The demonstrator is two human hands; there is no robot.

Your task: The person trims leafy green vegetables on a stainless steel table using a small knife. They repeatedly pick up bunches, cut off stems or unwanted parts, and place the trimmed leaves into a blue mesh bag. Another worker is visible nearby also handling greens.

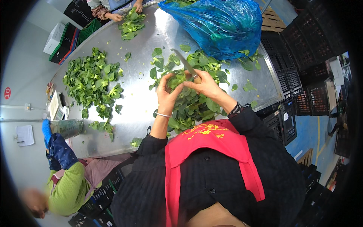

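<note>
My left hand (166, 93) is curled around a small head of leafy greens, which look like bok choy (178, 79). In my right hand (208, 83) is a knife with a wooden handle (197, 79). Its blade (184, 60) points up and away to the left, clear of the greens. My right fingertips also meet the held head, close to my left thumb. Below both hands lies a heap of loose bok choy (192, 107) against the apron, and more of it (205, 61) spreads just beyond my right hand.
A blue plastic bag (227, 28) of greens stands at the metal table's (141, 85) far right. Another bok choy pile (90, 76) lies left, near a scale (56, 106). One co-worker's hands (114, 17) handle greens at the far edge; another's gloved hand (46, 130) touches a container (66, 128).
</note>
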